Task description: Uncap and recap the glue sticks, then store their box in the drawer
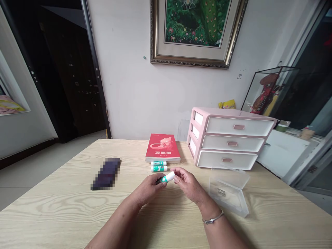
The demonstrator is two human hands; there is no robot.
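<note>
A green-and-white glue stick is held over the middle of the table, its white cap end tilted up to the right. My left hand is closed around its body. The thumb and fingers of my right hand pinch at the white cap. Two more glue sticks lie side by side just beyond my hands, against the near edge of a red book. To the right of my right hand stands a clear plastic box with its lid raised and a small label on it.
A pink-and-white three-drawer cabinet stands at the back right of the wooden table. On the left lies a dark, pixelated flat object. Behind the table is a white wall with a framed picture.
</note>
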